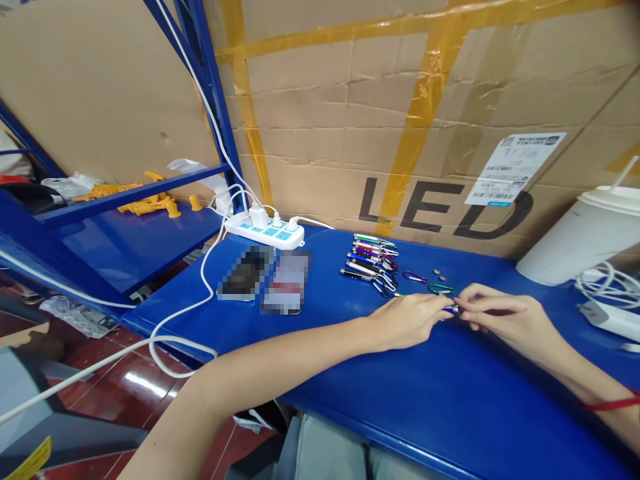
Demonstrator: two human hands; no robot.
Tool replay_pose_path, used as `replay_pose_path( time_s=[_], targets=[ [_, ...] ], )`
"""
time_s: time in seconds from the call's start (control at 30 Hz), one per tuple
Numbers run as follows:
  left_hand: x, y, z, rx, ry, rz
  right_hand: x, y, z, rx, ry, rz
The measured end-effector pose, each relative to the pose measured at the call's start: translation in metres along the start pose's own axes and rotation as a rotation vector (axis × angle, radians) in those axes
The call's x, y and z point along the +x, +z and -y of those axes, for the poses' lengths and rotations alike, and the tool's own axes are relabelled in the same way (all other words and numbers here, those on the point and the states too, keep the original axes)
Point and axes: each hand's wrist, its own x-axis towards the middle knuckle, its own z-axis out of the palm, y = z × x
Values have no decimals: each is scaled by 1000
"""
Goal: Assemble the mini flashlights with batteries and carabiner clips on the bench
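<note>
Above the blue tabletop, my left hand (pixel 407 321) is closed around a small keychain flashlight (pixel 453 309), with only its purple and silver end showing between the hands. The fingertips of my right hand (pixel 493 310) pinch at that end. Just beyond them lie a green carabiner (pixel 441 289), a purple carabiner (pixel 415 277) and two small round metal discs (pixel 440 275), which look like button cells. To the left, several slim keychain flashlights (pixel 367 257) in different colours lie in a column, carabiners pointing right. A green tip beside my left wrist is mostly hidden.
Two pixelated phones (pixel 245 273) lie on the blue table (pixel 350 373) at left, before a white power strip (pixel 265 230). A white cable (pixel 203 267) crosses the left edge. A large carton (pixel 320 133) stands behind. At right are a white cup (pixel 580 233) and coiled cable (pixel 607 287).
</note>
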Motion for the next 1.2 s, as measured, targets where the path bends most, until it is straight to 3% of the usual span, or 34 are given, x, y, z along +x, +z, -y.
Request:
replay_pose_path(
  time_s=[0.3, 0.93, 1.2],
  targets=[
    [-1, 1, -1, 12, 49, -5, -2, 2, -2, -126, -196, -51],
    [-2, -4, -12, 34, -39, -156, -5, 21, 20, -18, -88, -175],
    [0, -5, -14, 50, -76, -129, -8, 17, 22, -282, -172, -224]
  ],
)
